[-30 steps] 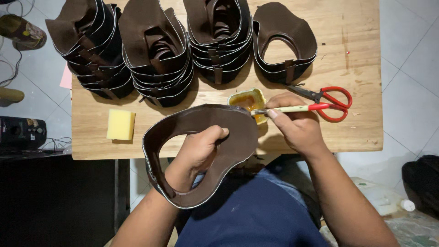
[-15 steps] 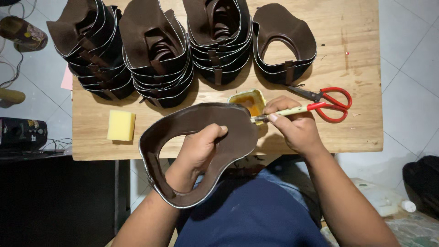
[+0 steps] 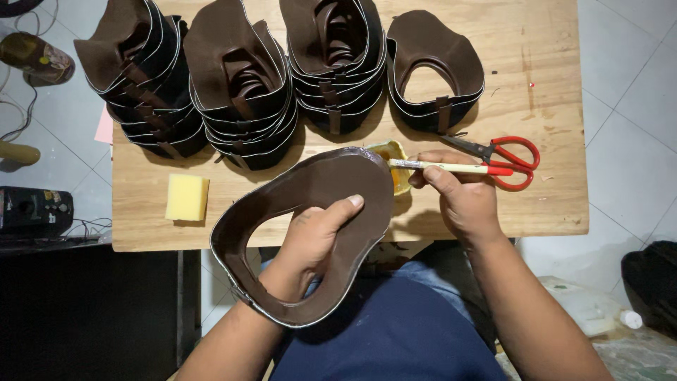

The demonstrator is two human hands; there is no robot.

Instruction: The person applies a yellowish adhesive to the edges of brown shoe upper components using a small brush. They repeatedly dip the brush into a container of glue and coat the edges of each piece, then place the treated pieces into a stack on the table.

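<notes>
**Brush tip now at the glue pot, leather piece swung closer**

Compared with a second ago, the leather piece sits a little more to the left and lower over the table's front edge, and the brush has its bristles in the small yellow pot instead of near the leather. I judge that the brush is taking new glue.

The left hand goes through the opening of the leather piece, fingers closed on its inner band, thumb on top. The right hand pinches the brush handle with closed fingers.

From the left: a yellow sponge lies near the table's front-left corner, with bare wood around it. Stacks of finished pieces fill the back edge. Red scissors lie just beside the brush, near the right edge. The far-right corner is bare; room is tight between pot and stacks.
</notes>
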